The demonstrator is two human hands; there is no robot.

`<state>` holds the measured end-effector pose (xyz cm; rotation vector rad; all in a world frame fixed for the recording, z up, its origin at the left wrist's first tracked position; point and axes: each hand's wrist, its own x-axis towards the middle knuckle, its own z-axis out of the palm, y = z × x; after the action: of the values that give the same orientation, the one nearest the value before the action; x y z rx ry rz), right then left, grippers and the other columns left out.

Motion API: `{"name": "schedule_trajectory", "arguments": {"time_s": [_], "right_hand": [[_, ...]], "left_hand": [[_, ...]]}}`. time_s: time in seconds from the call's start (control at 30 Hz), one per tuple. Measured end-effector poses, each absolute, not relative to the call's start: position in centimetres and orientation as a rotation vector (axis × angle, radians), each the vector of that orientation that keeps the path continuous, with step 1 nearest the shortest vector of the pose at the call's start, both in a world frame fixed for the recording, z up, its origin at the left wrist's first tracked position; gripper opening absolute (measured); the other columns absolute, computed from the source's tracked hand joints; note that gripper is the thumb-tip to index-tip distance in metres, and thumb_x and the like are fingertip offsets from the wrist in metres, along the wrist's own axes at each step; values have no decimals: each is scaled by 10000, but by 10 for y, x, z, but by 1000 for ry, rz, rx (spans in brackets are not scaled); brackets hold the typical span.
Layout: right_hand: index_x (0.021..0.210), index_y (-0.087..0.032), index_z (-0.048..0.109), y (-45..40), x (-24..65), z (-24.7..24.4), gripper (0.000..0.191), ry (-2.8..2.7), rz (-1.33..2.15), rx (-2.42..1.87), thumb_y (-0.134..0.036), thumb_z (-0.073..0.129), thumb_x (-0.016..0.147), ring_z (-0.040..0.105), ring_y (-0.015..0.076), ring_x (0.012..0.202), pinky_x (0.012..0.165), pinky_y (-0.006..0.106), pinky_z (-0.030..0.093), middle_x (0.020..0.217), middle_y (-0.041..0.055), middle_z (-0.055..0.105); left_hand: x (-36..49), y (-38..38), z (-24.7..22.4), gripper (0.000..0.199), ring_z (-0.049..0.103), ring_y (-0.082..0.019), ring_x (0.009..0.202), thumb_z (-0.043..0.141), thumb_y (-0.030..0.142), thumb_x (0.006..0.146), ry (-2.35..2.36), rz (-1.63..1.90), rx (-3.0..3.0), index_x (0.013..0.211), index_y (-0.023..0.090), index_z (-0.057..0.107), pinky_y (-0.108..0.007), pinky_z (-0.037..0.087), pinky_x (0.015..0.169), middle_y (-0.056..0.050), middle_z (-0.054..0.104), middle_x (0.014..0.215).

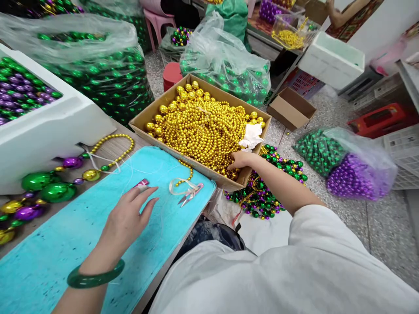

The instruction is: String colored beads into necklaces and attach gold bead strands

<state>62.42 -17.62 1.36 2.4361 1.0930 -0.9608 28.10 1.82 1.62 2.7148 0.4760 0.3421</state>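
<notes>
My left hand (126,218) hovers over a turquoise mat (75,226), its fingers stretched out and apart, holding nothing. A green bangle (96,275) circles that wrist. Just beyond the fingertips lies a small pink item (141,183), partly covered by the hand. To the right, small thread snips (190,195) rest on the mat beside a loop of pale ribbon. My right hand (241,160) reaches into the near right corner of a cardboard box (183,162) full of gold beads (206,131). Its fingers curl into the beads, which hide the tips. A crumpled white paper (252,136) sits beside it.
A strand with large green, purple and gold beads (59,192) lies left of the mat, beside a white foam box (49,144). Bead garlands (271,200) lie below the box's right side. Bagged beads (360,174) and an empty carton (291,109) stand on the floor.
</notes>
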Motion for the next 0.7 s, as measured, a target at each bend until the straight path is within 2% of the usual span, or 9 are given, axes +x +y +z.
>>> {"name": "schedule_trajectory", "arguments": {"time_s": [0.07, 0.13, 0.23, 0.37, 0.43, 0.57, 0.7], "right_hand": [[1252, -82, 605, -173, 617, 19, 642, 1087, -925, 2436, -495, 692, 768, 633, 292, 1101, 842, 314, 485, 1255, 199, 644], [1160, -69, 651, -168, 608, 26, 511, 1087, -845, 2447, -430, 670, 799, 644, 300, 1080, 826, 325, 480, 1193, 217, 669], [1113, -83, 656, -169, 595, 35, 398, 1089, -644, 2532, -384, 469, 930, 650, 305, 1068, 793, 349, 470, 1147, 218, 682], [966, -169, 650, -191, 583, 28, 346, 1047, -358, 2814, -395, 387, 967, 681, 257, 957, 689, 310, 438, 1017, 133, 724], [894, -196, 641, -203, 578, 18, 343, 1015, -367, 2854, -410, 382, 964, 696, 258, 871, 625, 312, 411, 937, 107, 734], [808, -246, 617, -214, 575, 5, 365, 1033, -297, 2910, -436, 348, 965, 699, 271, 802, 585, 326, 389, 843, 75, 734], [774, -271, 590, -215, 579, 3, 362, 1016, -272, 2947, -440, 330, 961, 698, 281, 793, 581, 335, 397, 825, 58, 730]], "left_hand": [[285, 26, 22, 358, 607, -264, 1108, 428, 413, 949, 496, 350, 2690, 1164, 216, 636, -409, 481, 982, -110, 653, 1145], [292, 38, 29, 366, 625, -245, 1061, 431, 423, 942, 518, 342, 2673, 1151, 213, 646, -382, 494, 957, -99, 658, 1111], [313, 67, 43, 367, 632, -232, 1025, 453, 406, 923, 602, 367, 2685, 1138, 191, 659, -357, 500, 934, -95, 663, 1075], [366, 112, 59, 357, 618, -225, 1033, 432, 301, 915, 670, 472, 2693, 1159, 161, 652, -362, 489, 944, -96, 664, 1090], [401, 129, 61, 375, 603, -211, 1062, 407, 255, 919, 665, 450, 2693, 1200, 139, 627, -340, 478, 961, -104, 645, 1127], [469, 149, 49, 398, 540, -231, 1167, 473, 243, 888, 709, -26, 2864, 1248, 135, 602, -333, 422, 1023, -140, 549, 1267], [510, 156, 32, 382, 492, -359, 1172, 691, 271, 718, 763, -344, 2873, 1069, 122, 696, -437, 454, 944, -186, 582, 1188]]}}
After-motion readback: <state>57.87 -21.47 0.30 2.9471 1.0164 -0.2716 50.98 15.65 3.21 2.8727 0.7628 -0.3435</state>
